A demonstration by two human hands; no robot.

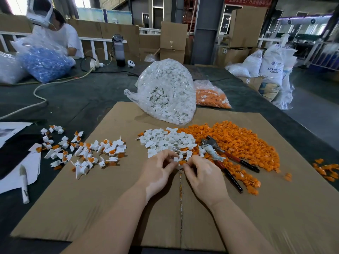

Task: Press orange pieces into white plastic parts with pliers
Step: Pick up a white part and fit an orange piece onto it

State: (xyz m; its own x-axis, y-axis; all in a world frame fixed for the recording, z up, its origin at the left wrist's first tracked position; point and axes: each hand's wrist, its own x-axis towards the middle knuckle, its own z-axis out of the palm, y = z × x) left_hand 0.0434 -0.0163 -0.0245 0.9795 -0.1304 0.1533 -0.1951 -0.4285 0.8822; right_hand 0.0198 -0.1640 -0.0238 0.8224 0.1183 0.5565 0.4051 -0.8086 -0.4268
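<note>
On the flat brown corrugated cardboard sheet that covers the near part of the dark tabletop, the two hands meet near the sheet's middle. The left hand has its fingers curled and pinches a small white plastic part at the fingertips; the right hand, fingers likewise curled, pinches a small orange plastic piece that touches the white part. Just beyond the hands lies a loose heap of white plastic parts, and beside it, toward the right edge of the cardboard, spreads a broad heap of orange plastic pieces. The pliers with red and black handles lie on that orange heap, untouched by either hand, handles pointing toward the near right. Toward the left edge of the sheet, and spilling onto the tabletop, is a scatter of assembled white parts with orange inserts. Farther back, at the far edge of the cardboard, stands a clear plastic bag full of white parts, with a clear bag of orange pieces just beside it on the right. A white marker pen rests on white paper sheets near the tabletop's left edge. At the far left corner another person sits behind a clear bag of blue plastic parts.
</note>
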